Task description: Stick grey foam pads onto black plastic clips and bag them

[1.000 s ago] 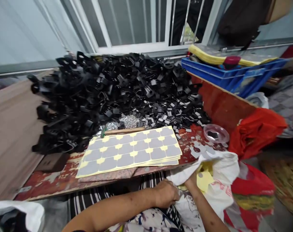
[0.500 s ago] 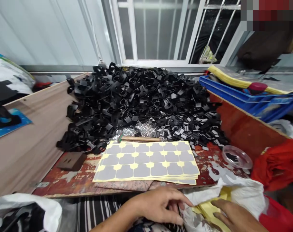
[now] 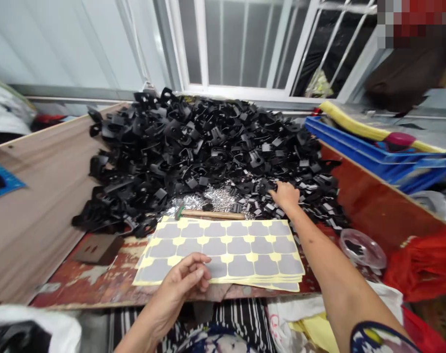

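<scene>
Nearest us, below and between our forearms, lies striped cloth [image 3: 241, 316]. Beneath our right forearm a white bag [image 3: 281, 311] holds yellow paper [image 3: 318, 328]; off to the left of our left forearm stands another white bag [image 3: 66, 328] with dark contents.

Our two hands are well apart. The left hand [image 3: 188, 274] is over the near edge of a stack of sheets [image 3: 239, 247], its fingers loosely curled and the thumb lifted toward them; we cannot tell whether it touches the top sheet. That stack, yellow with rows of grey shapes, lies on the worn red table [image 3: 97, 289] and spreads mostly ahead and to the right of that hand. Left of the same hand sits a brown block [image 3: 98, 249].

Just beyond the sheets, left of our right hand [image 3: 286, 196], a hammer [image 3: 211, 214] lies crosswise, with silvery bits [image 3: 223, 196] behind it. The right hand reaches farther, its fingers bent down among small black pieces [image 3: 257, 206]; whether they grip one is hidden. To its right, and nearer us, is a clear dish [image 3: 372, 257].

Beyond both hands rises a heap of black parts [image 3: 200, 142]. Farther right of the right hand stands a blue crate [image 3: 358, 149]; behind the heap is a barred window [image 3: 241, 44].
</scene>
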`<state>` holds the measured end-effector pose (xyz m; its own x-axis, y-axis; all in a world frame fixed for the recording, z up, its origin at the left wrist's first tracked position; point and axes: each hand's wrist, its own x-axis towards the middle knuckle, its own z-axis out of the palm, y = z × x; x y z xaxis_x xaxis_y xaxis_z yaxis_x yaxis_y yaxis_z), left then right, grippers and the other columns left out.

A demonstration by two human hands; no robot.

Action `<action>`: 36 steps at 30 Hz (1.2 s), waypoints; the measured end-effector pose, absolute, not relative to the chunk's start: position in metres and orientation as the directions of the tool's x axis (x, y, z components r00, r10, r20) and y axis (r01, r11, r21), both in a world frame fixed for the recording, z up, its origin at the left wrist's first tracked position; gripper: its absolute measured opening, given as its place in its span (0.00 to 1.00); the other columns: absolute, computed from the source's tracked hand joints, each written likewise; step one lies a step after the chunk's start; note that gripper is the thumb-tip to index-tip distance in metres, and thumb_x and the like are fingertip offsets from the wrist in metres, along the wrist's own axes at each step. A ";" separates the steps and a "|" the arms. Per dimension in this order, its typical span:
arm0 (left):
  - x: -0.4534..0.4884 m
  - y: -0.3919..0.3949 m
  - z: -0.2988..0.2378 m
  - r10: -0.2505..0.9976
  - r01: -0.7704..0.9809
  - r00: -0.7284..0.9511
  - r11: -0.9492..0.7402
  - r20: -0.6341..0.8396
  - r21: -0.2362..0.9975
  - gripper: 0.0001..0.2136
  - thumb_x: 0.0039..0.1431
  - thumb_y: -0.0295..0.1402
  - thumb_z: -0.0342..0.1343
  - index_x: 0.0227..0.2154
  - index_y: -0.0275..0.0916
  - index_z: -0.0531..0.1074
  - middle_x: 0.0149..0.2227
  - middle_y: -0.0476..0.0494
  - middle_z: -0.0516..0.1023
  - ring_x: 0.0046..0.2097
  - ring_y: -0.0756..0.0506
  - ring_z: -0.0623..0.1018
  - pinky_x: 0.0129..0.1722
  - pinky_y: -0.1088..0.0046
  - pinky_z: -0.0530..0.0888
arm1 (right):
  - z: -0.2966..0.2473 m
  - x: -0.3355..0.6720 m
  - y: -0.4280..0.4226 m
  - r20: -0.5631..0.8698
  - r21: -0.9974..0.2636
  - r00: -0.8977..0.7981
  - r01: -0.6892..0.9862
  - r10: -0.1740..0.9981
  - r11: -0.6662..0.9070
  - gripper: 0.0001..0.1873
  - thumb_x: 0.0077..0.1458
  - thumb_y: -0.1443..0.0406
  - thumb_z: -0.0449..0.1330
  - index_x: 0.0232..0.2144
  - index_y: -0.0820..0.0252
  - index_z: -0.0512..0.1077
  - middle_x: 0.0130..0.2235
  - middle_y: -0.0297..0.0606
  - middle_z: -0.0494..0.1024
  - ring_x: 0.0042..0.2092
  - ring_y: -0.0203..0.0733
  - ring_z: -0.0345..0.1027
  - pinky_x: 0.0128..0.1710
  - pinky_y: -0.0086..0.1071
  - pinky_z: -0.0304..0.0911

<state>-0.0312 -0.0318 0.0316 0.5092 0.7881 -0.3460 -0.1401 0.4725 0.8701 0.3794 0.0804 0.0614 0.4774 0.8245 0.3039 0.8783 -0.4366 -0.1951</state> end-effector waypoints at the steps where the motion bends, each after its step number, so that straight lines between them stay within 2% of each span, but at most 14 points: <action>1: -0.035 -0.031 0.033 0.800 -0.155 0.498 0.463 -0.336 0.873 0.17 0.60 0.43 0.67 0.47 0.41 0.75 0.35 0.46 0.77 0.34 0.48 0.74 0.37 0.73 0.70 | 0.063 0.376 0.088 0.312 -0.175 0.455 0.890 0.834 -0.421 0.19 0.64 0.63 0.57 0.52 0.68 0.77 0.49 0.59 0.79 0.51 0.59 0.68 0.49 0.46 0.57; 3: -0.042 -0.026 0.035 0.829 -0.206 0.471 0.436 -0.302 0.876 0.19 0.61 0.41 0.67 0.51 0.41 0.73 0.36 0.45 0.77 0.34 0.48 0.74 0.38 0.72 0.70 | 0.067 0.359 0.091 0.378 -0.133 0.359 0.933 0.853 -0.334 0.20 0.65 0.67 0.53 0.55 0.67 0.76 0.49 0.57 0.79 0.52 0.58 0.66 0.50 0.46 0.53; 5: -0.047 -0.020 0.037 0.852 -0.267 0.454 0.411 -0.263 0.871 0.25 0.61 0.41 0.67 0.59 0.42 0.70 0.40 0.42 0.79 0.39 0.46 0.76 0.43 0.70 0.72 | 0.070 0.326 0.078 0.525 -0.080 0.159 0.987 0.836 -0.137 0.21 0.66 0.69 0.52 0.57 0.63 0.75 0.47 0.52 0.80 0.50 0.55 0.66 0.49 0.45 0.52; 9: -0.042 -0.014 0.041 0.769 -0.317 0.589 0.502 -0.248 0.805 0.40 0.59 0.40 0.69 0.71 0.53 0.56 0.56 0.37 0.75 0.54 0.38 0.77 0.54 0.58 0.74 | 0.060 0.223 0.018 0.747 0.044 -0.356 0.869 0.562 0.492 0.16 0.69 0.69 0.52 0.50 0.56 0.77 0.40 0.39 0.83 0.41 0.46 0.69 0.45 0.41 0.56; 11: -0.035 -0.014 0.041 0.702 -0.288 0.659 0.565 -0.268 0.773 0.42 0.56 0.37 0.71 0.70 0.56 0.57 0.59 0.39 0.72 0.53 0.39 0.77 0.51 0.60 0.75 | 0.048 0.181 -0.011 0.736 0.006 -0.448 0.754 0.508 0.657 0.14 0.70 0.67 0.54 0.51 0.55 0.76 0.42 0.37 0.84 0.41 0.45 0.70 0.44 0.41 0.59; 12: -0.033 -0.013 0.040 0.695 -0.273 0.661 0.575 -0.284 0.771 0.40 0.55 0.35 0.71 0.68 0.55 0.61 0.59 0.40 0.73 0.51 0.41 0.77 0.50 0.64 0.75 | 0.041 0.169 -0.023 0.721 -0.088 -0.421 0.732 0.550 0.675 0.14 0.70 0.67 0.54 0.53 0.55 0.75 0.44 0.38 0.84 0.42 0.45 0.71 0.44 0.41 0.61; 15: -0.032 -0.009 0.035 0.756 -0.269 0.561 0.551 -0.337 0.790 0.32 0.54 0.31 0.70 0.62 0.47 0.69 0.53 0.41 0.76 0.47 0.45 0.77 0.48 0.71 0.74 | 0.024 0.166 -0.052 0.590 -0.512 -0.139 0.698 0.795 0.502 0.17 0.69 0.69 0.54 0.57 0.54 0.72 0.51 0.41 0.81 0.50 0.46 0.73 0.46 0.40 0.67; 17: -0.033 -0.003 0.033 0.810 -0.302 0.469 0.521 -0.351 0.799 0.32 0.53 0.28 0.70 0.61 0.46 0.68 0.49 0.43 0.76 0.44 0.48 0.77 0.47 0.74 0.74 | 0.013 0.177 -0.069 0.456 -0.690 0.000 0.632 0.890 0.353 0.15 0.69 0.69 0.54 0.53 0.53 0.74 0.53 0.42 0.79 0.53 0.46 0.73 0.48 0.38 0.70; 20: -0.030 0.011 0.029 0.842 -0.294 0.409 0.486 -0.351 0.823 0.35 0.52 0.27 0.68 0.63 0.50 0.66 0.46 0.46 0.72 0.37 0.51 0.75 0.38 0.75 0.77 | -0.006 0.184 -0.087 0.361 -0.729 -0.009 0.621 0.932 0.288 0.13 0.69 0.69 0.52 0.46 0.53 0.76 0.51 0.43 0.78 0.54 0.48 0.73 0.52 0.41 0.70; 26: -0.005 0.036 0.015 0.828 -0.183 0.393 0.497 -0.400 0.848 0.25 0.55 0.26 0.60 0.55 0.46 0.66 0.36 0.49 0.65 0.32 0.50 0.73 0.28 0.69 0.83 | -0.020 0.178 -0.091 0.248 -0.773 -0.010 0.601 0.969 0.204 0.11 0.66 0.68 0.53 0.41 0.54 0.77 0.48 0.44 0.80 0.53 0.53 0.71 0.54 0.51 0.68; 30: -0.002 0.044 0.006 0.822 -0.206 0.385 0.520 -0.420 0.829 0.24 0.54 0.25 0.61 0.54 0.45 0.65 0.34 0.50 0.65 0.32 0.49 0.75 0.28 0.68 0.84 | 0.007 0.192 -0.094 -0.013 -0.958 -0.232 0.280 0.973 0.054 0.09 0.65 0.61 0.59 0.42 0.55 0.78 0.45 0.44 0.79 0.50 0.50 0.74 0.54 0.46 0.70; 32: -0.005 0.043 0.006 0.833 -0.235 0.392 0.500 -0.389 0.834 0.25 0.53 0.26 0.63 0.54 0.45 0.65 0.35 0.51 0.65 0.31 0.50 0.74 0.27 0.68 0.83 | 0.019 0.198 -0.097 -0.044 -0.995 -0.361 0.095 0.932 -0.010 0.11 0.64 0.58 0.62 0.44 0.56 0.76 0.44 0.43 0.79 0.49 0.49 0.75 0.52 0.44 0.72; 34: -0.008 0.039 0.008 0.840 -0.284 0.409 0.489 -0.356 0.825 0.27 0.51 0.27 0.67 0.54 0.46 0.66 0.36 0.50 0.67 0.32 0.50 0.74 0.28 0.69 0.82 | 0.024 0.199 -0.096 0.003 -0.997 -0.252 0.076 0.968 0.023 0.10 0.62 0.59 0.64 0.43 0.55 0.74 0.43 0.41 0.79 0.47 0.48 0.75 0.50 0.41 0.72; 36: -0.012 0.031 0.012 0.836 -0.351 0.438 0.498 -0.331 0.793 0.30 0.49 0.30 0.71 0.55 0.47 0.67 0.38 0.49 0.69 0.34 0.50 0.74 0.31 0.71 0.81 | 0.022 0.195 -0.088 0.093 -0.975 0.008 0.203 0.996 0.090 0.09 0.60 0.62 0.66 0.43 0.54 0.73 0.40 0.38 0.78 0.45 0.45 0.74 0.49 0.38 0.70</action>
